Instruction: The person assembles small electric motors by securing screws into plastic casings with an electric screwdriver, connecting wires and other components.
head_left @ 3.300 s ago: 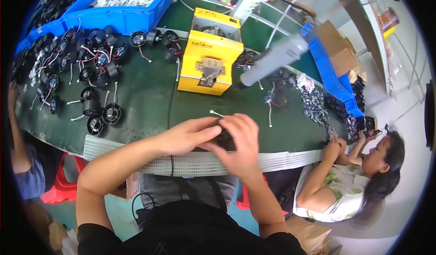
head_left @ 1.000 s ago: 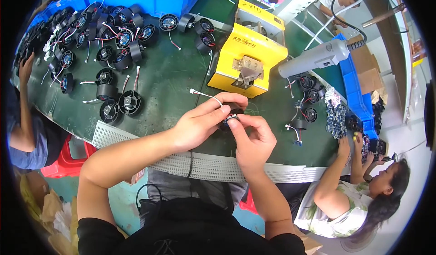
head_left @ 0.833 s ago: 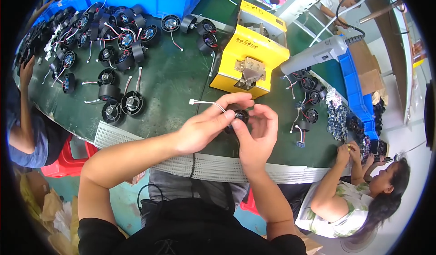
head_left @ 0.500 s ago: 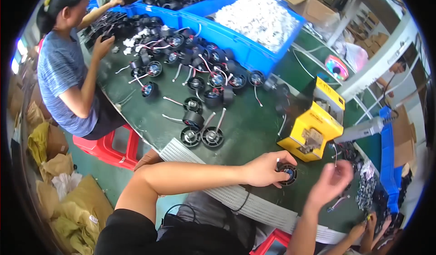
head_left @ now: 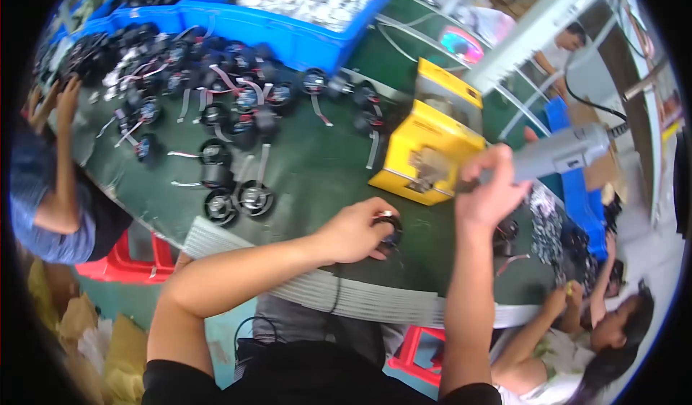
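Note:
My left hand [head_left: 352, 232] is closed around a small round black fan unit [head_left: 391, 233], held just above the green tabletop [head_left: 317, 167]. My right hand [head_left: 487, 194] is wrapped around the front end of a grey electric screwdriver [head_left: 561, 152], whose cord leaves its back end. The tool's tip is hidden behind my fingers. Just left of that hand stands a yellow box-shaped screw feeder [head_left: 414, 152] with a metal mechanism in its front. Several similar fan units [head_left: 255, 197] with white leads lie on the table to the left.
A blue bin [head_left: 303, 44] full of small white parts stands at the back, beside a dense heap of black fans. A co-worker [head_left: 47, 188] sits at the left, another person [head_left: 577, 340] at the lower right. A blue tray [head_left: 584, 217] lies at the right.
My right hand, open and blurred before, has moved up and taken hold of the electric screwdriver. The left hand keeps the fan unit, now tilted more on edge. The whole view has shifted rightward.

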`<state>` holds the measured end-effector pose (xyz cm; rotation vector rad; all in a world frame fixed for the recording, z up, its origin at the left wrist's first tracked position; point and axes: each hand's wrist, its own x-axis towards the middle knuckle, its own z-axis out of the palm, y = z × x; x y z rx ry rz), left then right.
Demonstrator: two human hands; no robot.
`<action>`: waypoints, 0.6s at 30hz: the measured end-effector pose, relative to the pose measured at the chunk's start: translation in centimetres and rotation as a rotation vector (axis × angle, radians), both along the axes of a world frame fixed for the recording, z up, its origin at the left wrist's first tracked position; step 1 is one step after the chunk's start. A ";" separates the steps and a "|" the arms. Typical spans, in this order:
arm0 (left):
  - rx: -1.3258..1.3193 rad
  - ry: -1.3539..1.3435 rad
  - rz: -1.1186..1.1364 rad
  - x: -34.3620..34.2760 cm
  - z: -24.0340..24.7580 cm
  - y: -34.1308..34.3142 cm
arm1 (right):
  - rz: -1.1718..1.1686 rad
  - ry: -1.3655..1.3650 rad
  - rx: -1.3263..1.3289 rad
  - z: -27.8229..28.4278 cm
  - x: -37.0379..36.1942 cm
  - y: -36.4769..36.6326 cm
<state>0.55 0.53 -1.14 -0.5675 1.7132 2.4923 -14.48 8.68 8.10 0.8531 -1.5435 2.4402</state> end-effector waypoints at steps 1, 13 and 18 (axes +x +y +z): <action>-0.016 -0.010 -0.010 -0.2 0.2 -0.1 | -0.001 0.021 0.006 0.2 0.5 -0.5; -0.052 -0.083 -0.053 -0.3 1.7 0.2 | -0.010 0.097 0.150 -1.0 1.7 -1.6; -0.047 -0.083 -0.013 -0.4 1.7 0.1 | 0.044 0.160 0.138 -2.4 2.8 -0.2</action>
